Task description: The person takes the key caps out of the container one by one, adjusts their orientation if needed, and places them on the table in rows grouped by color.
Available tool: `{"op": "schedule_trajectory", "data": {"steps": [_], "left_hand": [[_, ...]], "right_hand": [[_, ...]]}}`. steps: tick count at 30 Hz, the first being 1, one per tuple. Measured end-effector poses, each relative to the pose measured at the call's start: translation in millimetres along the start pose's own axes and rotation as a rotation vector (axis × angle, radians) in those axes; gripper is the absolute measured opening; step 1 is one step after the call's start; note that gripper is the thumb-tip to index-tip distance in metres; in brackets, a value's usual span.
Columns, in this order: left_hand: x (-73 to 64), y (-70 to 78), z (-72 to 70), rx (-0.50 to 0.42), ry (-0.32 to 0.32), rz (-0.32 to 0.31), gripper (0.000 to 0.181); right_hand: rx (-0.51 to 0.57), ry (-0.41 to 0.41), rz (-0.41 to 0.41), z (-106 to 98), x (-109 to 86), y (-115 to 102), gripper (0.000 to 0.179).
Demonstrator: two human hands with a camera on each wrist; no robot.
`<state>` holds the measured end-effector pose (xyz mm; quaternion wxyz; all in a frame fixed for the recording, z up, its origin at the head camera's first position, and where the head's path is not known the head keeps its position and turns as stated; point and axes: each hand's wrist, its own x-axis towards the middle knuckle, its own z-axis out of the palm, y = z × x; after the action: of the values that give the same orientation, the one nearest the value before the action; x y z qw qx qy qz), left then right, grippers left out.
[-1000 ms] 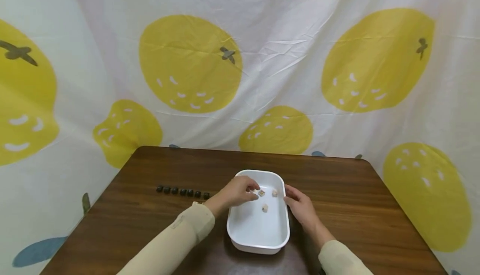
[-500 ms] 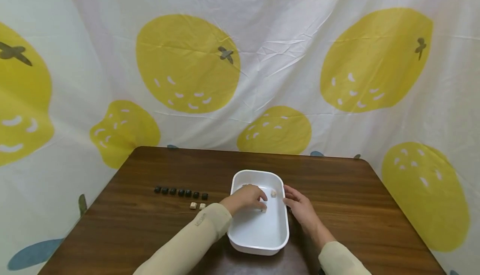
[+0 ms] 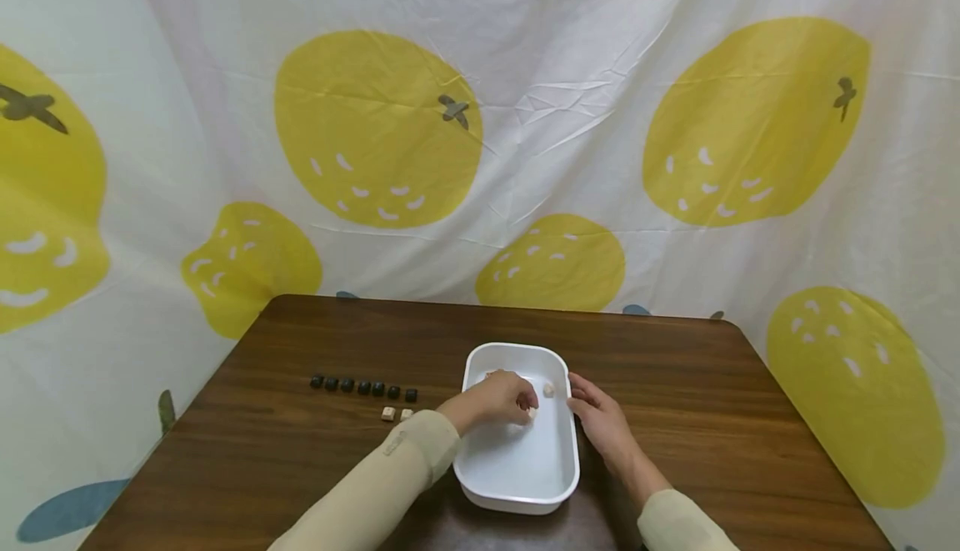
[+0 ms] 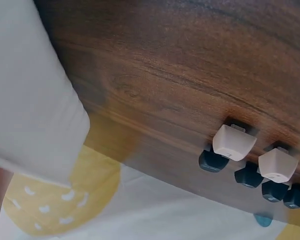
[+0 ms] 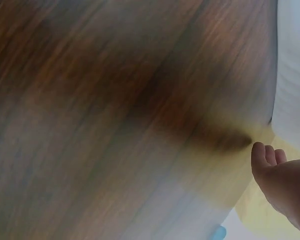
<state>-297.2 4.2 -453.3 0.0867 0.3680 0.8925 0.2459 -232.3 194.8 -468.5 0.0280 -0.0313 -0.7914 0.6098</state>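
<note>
Inside the white tray (image 3: pixel 517 472), my left hand (image 3: pixel 491 398) has its thumb and fingers pinched on a pale keycap (image 3: pixel 532 414). Another pale keycap (image 3: pixel 548 390) lies farther back in the tray, near its right wall. Part of a further pale piece shows behind the left hand. My right hand (image 3: pixel 606 428) rests against the tray's right side, fingers extended along the rim. In the right wrist view its fingertips (image 5: pixel 259 152) are near the tray wall (image 5: pixel 293 65). Two pale keycaps (image 4: pixel 234 142) sit on the table left of the tray.
A row of several black keycaps (image 3: pixel 363 387) stretches across the left of the brown wooden table (image 3: pixel 675 368), behind the two pale ones. A lemon-print cloth (image 3: pixel 555 151) hangs behind the table's far edge.
My left hand has shifted right and toward the near keycap in the tray, and its fingers have closed on it. The right hand stays at the tray's side.
</note>
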Motion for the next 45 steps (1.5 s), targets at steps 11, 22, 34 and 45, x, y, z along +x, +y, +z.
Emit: {"op": "schedule_trajectory", "data": {"steps": [11, 22, 34, 45], "left_hand": [[-19.6, -4.7, -22.2, -0.339, 0.152, 0.023, 0.015], [-85.0, -39.9, -58.0, -0.530, 0.344, -0.136, 0.020], [-181.8, -115.5, -75.7, -0.362, 0.437, -0.378, 0.018], [-195.2, -138.4, -52.6, -0.285, 0.346, -0.466, 0.013]], "right_hand": [[-0.028, 0.011, -0.015, 4, -1.6, -2, 0.045], [-0.035, 0.010, 0.012, 9, -1.3, -3, 0.046], [-0.038, 0.011, 0.008, 13, -2.6, -1, 0.045], [-0.049, 0.007, 0.023, 12, -3.0, -4, 0.045]]}}
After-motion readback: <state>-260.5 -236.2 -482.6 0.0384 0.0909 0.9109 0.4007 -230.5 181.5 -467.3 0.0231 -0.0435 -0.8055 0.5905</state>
